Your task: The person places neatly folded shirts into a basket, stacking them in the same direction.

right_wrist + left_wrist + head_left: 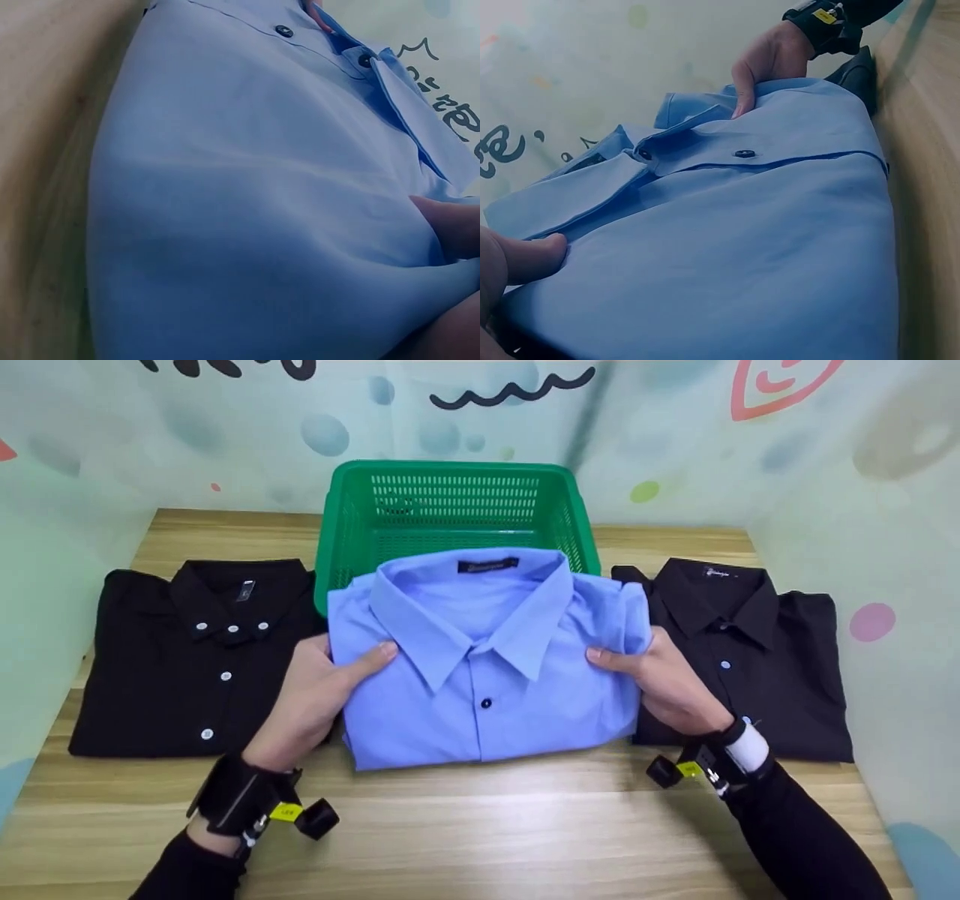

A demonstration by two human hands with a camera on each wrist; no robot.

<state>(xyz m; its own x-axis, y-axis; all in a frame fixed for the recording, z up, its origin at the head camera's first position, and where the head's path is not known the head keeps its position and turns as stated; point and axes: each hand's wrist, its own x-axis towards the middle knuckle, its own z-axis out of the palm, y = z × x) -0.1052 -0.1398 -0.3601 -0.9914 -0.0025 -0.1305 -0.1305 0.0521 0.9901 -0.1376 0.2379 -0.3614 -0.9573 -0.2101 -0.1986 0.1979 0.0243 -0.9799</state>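
Note:
A folded light blue dress shirt (420,720), collar toward the back, is held between both hands in the head view. My left hand (311,690) grips its left side, thumb on top beside the collar and fingers hidden beneath. On the other side my right hand (671,682) pinches the sleeve edge, its thumb lying on the cloth. The shirt overlaps the front of a green basket (457,469). In the left wrist view the shirt (742,247) slopes across the picture, with the right hand (769,67) at its far edge. The right wrist view shows the shirt front (225,187) close up.
A folded black shirt with white buttons (150,675) lies at the left on the wooden table (480,832). Another folded black shirt (795,682) lies at the right. Patterned panels (247,435) stand at the back and sides.

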